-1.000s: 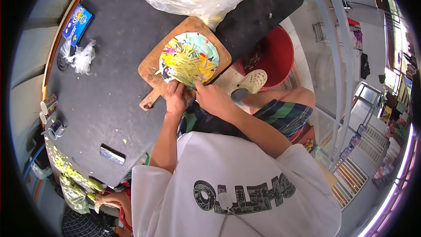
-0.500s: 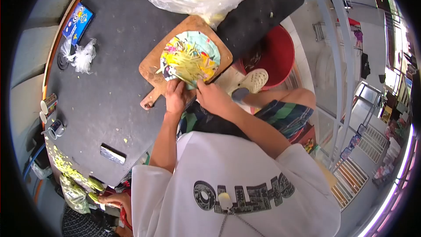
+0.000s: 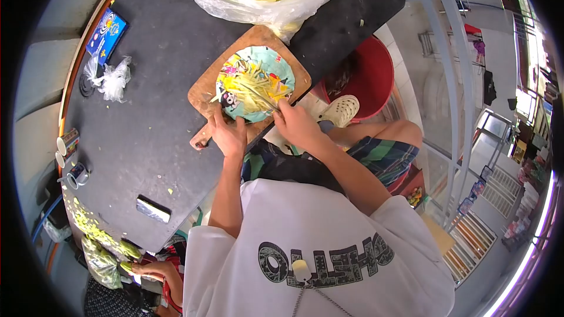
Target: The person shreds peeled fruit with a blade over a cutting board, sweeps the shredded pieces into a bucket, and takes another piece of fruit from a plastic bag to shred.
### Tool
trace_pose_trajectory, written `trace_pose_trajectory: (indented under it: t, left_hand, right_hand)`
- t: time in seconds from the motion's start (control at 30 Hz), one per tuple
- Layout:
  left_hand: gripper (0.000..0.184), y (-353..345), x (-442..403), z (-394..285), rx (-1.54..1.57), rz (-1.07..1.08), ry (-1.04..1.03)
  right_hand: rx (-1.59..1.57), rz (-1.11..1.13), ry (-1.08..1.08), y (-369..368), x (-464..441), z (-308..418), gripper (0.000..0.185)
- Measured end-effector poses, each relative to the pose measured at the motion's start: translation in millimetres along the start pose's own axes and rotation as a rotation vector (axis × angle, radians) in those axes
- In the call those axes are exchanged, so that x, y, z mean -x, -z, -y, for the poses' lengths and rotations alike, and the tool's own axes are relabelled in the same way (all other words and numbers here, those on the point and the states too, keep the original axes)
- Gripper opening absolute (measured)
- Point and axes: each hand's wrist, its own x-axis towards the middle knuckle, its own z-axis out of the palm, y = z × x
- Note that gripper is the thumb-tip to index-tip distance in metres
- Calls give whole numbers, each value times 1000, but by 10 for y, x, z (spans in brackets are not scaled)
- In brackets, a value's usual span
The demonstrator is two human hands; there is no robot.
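The pale strips (image 3: 254, 87) lay on the patterned plate (image 3: 265, 56), just beyond both hands. The left hand (image 3: 228, 135) had its fingers parted by the near rim; the right hand (image 3: 295, 125) pinched a narrow tool (image 3: 271, 104).

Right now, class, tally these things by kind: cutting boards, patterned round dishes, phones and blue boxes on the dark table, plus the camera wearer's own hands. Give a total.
Cutting board: 1
Patterned round dish: 1
Phone: 1
Blue box: 1
Wearer's hands: 2 (left hand, right hand)
Total: 6
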Motion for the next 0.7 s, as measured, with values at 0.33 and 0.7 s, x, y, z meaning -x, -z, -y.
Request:
trace_pose_trajectory:
  t: [0.33, 0.7]
  left_hand:
    - [32, -313, -145, 188, 315, 103, 305]
    - [27, 78, -275, -457, 737, 211, 490]
  right_hand:
    - [-62, -42, -71, 23, 94, -186, 23]
    - [-164, -97, -105, 181, 95, -154, 23]
